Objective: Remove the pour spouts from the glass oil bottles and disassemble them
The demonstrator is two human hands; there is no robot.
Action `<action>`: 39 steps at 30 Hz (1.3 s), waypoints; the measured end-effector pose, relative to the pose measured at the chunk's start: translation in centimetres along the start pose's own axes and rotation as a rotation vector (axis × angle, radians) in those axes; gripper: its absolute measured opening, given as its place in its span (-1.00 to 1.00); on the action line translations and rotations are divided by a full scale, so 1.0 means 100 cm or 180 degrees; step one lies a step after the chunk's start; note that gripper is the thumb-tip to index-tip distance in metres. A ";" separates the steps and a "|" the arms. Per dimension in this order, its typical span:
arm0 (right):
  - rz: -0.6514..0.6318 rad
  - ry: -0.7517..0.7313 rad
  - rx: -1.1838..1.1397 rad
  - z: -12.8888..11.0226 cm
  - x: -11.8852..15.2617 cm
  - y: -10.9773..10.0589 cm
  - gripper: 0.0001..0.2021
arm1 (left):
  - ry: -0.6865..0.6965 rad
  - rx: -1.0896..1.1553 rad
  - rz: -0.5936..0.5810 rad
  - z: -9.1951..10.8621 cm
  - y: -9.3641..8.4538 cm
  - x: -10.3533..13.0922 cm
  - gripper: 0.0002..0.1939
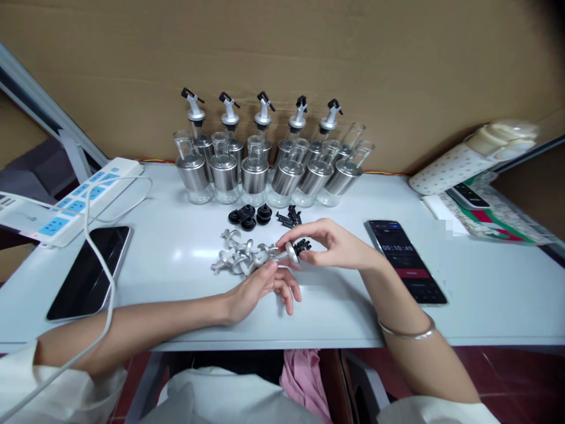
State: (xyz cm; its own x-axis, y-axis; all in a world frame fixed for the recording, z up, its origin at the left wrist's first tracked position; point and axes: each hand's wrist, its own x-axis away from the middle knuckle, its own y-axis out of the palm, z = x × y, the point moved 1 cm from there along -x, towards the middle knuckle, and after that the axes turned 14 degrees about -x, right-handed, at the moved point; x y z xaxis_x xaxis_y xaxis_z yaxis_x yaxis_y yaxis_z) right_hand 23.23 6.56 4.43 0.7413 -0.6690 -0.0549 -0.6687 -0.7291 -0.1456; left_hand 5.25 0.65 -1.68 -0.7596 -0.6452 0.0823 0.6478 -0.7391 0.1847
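Note:
Between my two hands is a silver pourer spout (pixel 289 255), lying nearly sideways just above the table. My right hand (pixel 333 244) grips its wide collar end with thumb and fingers. My left hand (pixel 265 287) has its thumb at the narrow end, pinching it, while the other fingers hang loosely curled below. Left of the hands lies a pile of silver spouts (pixel 238 254). Black ribbed stoppers (pixel 248 217) sit behind the pile, next to small black levers (pixel 288 218). More small black parts (pixel 302 245) show beside my right fingers, partly hidden.
Glass bottles with metal sleeves (pixel 255 175) stand in rows at the back; several rear ones carry fitted pourers (pixel 263 111). A power strip (pixel 83 200), a white cable (pixel 106 259) and a dark tablet (pixel 90 271) lie left. A phone (pixel 406 262) and a leaning flask (pixel 468 156) are right.

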 end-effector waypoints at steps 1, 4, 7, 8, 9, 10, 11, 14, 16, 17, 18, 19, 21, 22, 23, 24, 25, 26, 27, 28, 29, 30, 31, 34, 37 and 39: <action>-0.0038 -0.0014 0.0002 0.000 0.000 -0.001 -0.67 | -0.0011 0.0030 0.0005 0.000 0.000 0.000 -0.40; -0.0180 -0.0062 0.0129 -0.001 0.001 -0.003 -0.66 | -0.0065 0.0024 0.0033 0.001 -0.001 -0.001 -0.44; -0.0275 -0.0041 0.0191 -0.002 0.000 -0.003 -0.63 | -0.0138 -0.0063 0.0046 0.002 -0.001 -0.001 -0.50; -0.0289 -0.0020 0.0161 -0.002 0.000 -0.002 -0.63 | -0.0151 -0.0066 0.0043 0.002 -0.001 -0.001 -0.52; -0.0297 0.0002 0.0119 -0.002 0.001 -0.001 -0.63 | -0.0157 -0.0053 0.0041 0.002 -0.002 -0.001 -0.53; -0.0300 0.0028 0.0072 -0.002 0.001 -0.001 -0.64 | -0.0157 -0.0038 0.0035 0.002 -0.002 -0.001 -0.55; -0.0285 0.0058 0.0025 -0.002 0.001 0.000 -0.66 | -0.0152 -0.0033 0.0034 0.001 -0.001 -0.001 -0.58; -0.0220 0.0199 -0.0094 -0.003 0.001 0.003 -0.72 | -0.0139 -0.0059 0.0056 0.001 -0.001 -0.001 -0.66; -0.0192 0.0263 -0.0126 -0.004 0.001 0.004 -0.76 | -0.0155 -0.0103 0.0051 0.001 -0.001 -0.001 -0.69; -0.0185 0.0280 -0.0131 -0.004 0.000 0.004 -0.78 | -0.0168 -0.0119 0.0036 0.001 -0.001 -0.001 -0.70; -0.0183 0.0293 -0.0134 -0.004 0.000 0.004 -0.80 | -0.0181 -0.0130 0.0014 0.001 -0.001 -0.001 -0.71; -0.0178 0.0309 -0.0136 -0.003 0.000 0.004 -0.82 | -0.0190 -0.0135 -0.0008 0.002 -0.001 -0.001 -0.72; -0.0166 0.0347 -0.0126 -0.003 0.000 0.004 -0.83 | -0.0187 -0.0124 -0.0031 0.002 0.000 -0.002 -0.73; -0.0153 0.0359 -0.0115 -0.002 0.000 0.004 -0.83 | -0.0175 -0.0106 -0.0024 0.002 0.000 -0.002 -0.72; -0.0130 0.0365 -0.0099 -0.001 0.000 0.004 -0.84 | -0.0161 -0.0089 -0.0008 0.003 0.000 -0.002 -0.71; -0.0095 0.0357 -0.0075 -0.001 0.000 0.003 -0.84 | -0.0148 -0.0079 0.0030 0.003 0.000 -0.002 -0.68; -0.0047 0.0334 -0.0050 0.000 0.000 0.003 -0.84 | -0.0136 -0.0087 0.0073 0.003 0.001 -0.002 -0.64; 0.0002 0.0299 -0.0021 0.000 0.000 0.002 -0.84 | -0.0130 -0.0110 0.0120 0.003 0.001 -0.002 -0.60; 0.0048 0.0267 0.0006 0.001 0.000 0.002 -0.85 | -0.0131 -0.0144 0.0156 0.003 0.002 -0.001 -0.56; 0.0085 0.0259 0.0026 0.001 0.000 0.002 -0.85 | -0.0129 -0.0177 0.0184 0.003 0.002 -0.001 -0.53; 0.0103 0.0284 0.0033 0.001 0.000 0.002 -0.84 | -0.0125 -0.0202 0.0201 0.003 0.003 -0.001 -0.51; 0.0100 0.0337 0.0020 0.002 0.000 0.002 -0.84 | -0.0120 -0.0217 0.0204 0.003 0.003 -0.001 -0.50; 0.0083 0.0408 -0.0009 0.002 0.000 0.003 -0.84 | -0.0117 -0.0235 0.0201 0.003 0.003 0.000 -0.49; 0.0053 0.0594 -0.0107 0.001 -0.001 0.006 -0.85 | -0.0117 -0.0340 0.0250 0.004 0.004 0.000 -0.48; 0.0075 0.0715 -0.0109 -0.001 -0.002 0.010 -0.87 | -0.0133 -0.0464 0.0331 0.006 0.003 0.000 -0.48; 0.0064 0.0777 -0.0082 -0.001 -0.002 0.012 -0.88 | -0.0162 -0.0511 0.0373 0.006 0.003 0.000 -0.48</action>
State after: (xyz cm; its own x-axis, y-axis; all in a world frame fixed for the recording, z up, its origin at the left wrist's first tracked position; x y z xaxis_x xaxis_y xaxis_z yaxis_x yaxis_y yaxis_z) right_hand 22.27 5.86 4.33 0.6940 -0.6963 0.1833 -0.6868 -0.7166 -0.1217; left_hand 5.42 0.56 -1.00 -0.6778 -0.7210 0.1441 0.7298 -0.6835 0.0128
